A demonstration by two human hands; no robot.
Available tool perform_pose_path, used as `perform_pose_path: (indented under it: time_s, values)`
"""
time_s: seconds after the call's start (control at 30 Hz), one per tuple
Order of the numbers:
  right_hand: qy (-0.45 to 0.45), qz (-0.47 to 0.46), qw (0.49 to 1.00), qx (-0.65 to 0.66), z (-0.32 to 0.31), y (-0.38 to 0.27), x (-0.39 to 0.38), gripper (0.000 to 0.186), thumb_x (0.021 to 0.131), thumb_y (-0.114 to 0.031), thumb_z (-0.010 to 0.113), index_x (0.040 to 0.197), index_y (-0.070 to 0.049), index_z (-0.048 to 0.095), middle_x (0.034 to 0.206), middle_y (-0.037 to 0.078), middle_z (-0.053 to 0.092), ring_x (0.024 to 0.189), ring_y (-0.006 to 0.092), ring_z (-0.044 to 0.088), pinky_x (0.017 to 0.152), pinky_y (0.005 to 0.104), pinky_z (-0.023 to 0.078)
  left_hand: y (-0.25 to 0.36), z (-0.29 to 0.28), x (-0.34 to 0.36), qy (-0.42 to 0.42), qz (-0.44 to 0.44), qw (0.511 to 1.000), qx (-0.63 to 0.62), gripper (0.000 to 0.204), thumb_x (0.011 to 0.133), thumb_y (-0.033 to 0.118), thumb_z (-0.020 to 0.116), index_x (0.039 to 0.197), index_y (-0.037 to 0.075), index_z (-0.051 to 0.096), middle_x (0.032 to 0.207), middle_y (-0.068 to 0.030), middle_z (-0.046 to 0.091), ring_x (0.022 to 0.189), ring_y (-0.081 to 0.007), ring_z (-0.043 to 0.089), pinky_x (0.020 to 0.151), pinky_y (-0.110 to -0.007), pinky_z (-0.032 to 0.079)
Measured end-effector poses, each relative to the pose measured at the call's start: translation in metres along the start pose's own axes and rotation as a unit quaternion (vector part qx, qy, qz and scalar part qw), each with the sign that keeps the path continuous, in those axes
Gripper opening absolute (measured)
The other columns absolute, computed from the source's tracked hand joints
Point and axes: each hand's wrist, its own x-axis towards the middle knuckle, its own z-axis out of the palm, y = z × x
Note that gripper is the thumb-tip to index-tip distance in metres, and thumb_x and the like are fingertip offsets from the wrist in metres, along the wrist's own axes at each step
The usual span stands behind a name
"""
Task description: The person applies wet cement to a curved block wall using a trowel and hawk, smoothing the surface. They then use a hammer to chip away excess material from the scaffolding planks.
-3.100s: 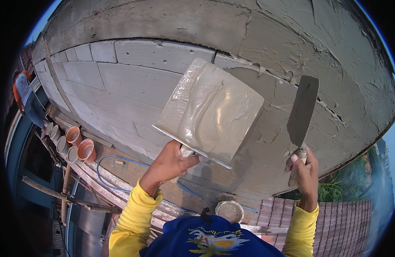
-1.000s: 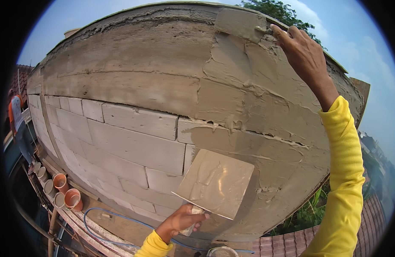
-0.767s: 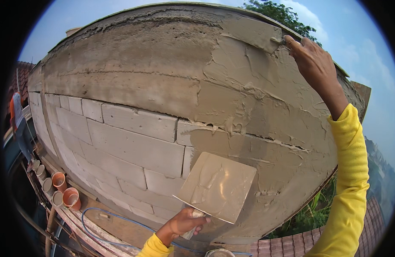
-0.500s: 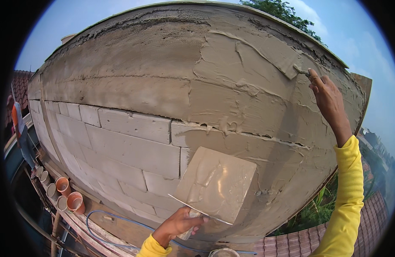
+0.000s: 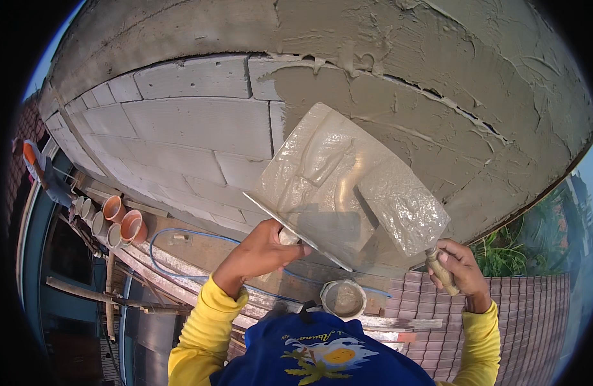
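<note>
Block wall (image 5: 180, 122) remains bare beyond our left hand (image 5: 261, 252), closed around a mortar-laden hawk (image 5: 338, 228), while wet plaster (image 5: 450, 132) coats it beyond our right hand (image 5: 460, 265), wrapped around a loaded trowel (image 5: 405, 206) overlapping the hawk.

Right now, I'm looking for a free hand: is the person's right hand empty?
No, the right hand grips the handle of a mortar-coated trowel.

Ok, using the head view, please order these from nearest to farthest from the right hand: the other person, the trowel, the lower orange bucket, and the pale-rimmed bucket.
1. Trowel: gripped in the right hand.
2. Pale-rimmed bucket: below, toward the left.
3. Lower orange bucket: well to the left.
4. Other person: at the far left.
</note>
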Motion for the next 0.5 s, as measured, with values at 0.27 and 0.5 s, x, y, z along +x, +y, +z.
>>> perform_pose_path:
  time_s: [0.27,0.5]
  values:
    - [-0.032,0.031,0.999,0.03,0.017,0.092,0.031,0.035,0.112,-0.024,0.06,0.132,0.004,0.064,0.09,0.012,0.068,0.059,0.0165,0.059,0.053,0.0305,0.047,-0.042,0.022,0.015,0.07,0.159,0.951,0.255,0.048,0.09,0.017,0.078,0.133,-0.001,0.066,0.115,-0.0266,0.075,0.1,-0.0428,0.073,0.092,-0.047,0.056]
    - [-0.029,-0.062,0.994,0.09,0.021,0.085,0.061,0.034,0.109,-0.02,0.061,0.13,0.006,0.063,0.091,0.012,0.069,0.062,0.0154,0.061,0.057,0.0298,0.05,-0.044,0.031,0.012,0.008,0.101,0.964,0.247,0.05,0.088,0.017,0.08,0.133,0.0,0.066,0.111,-0.0263,0.075,0.099,-0.042,0.073,0.091,-0.045,0.056]
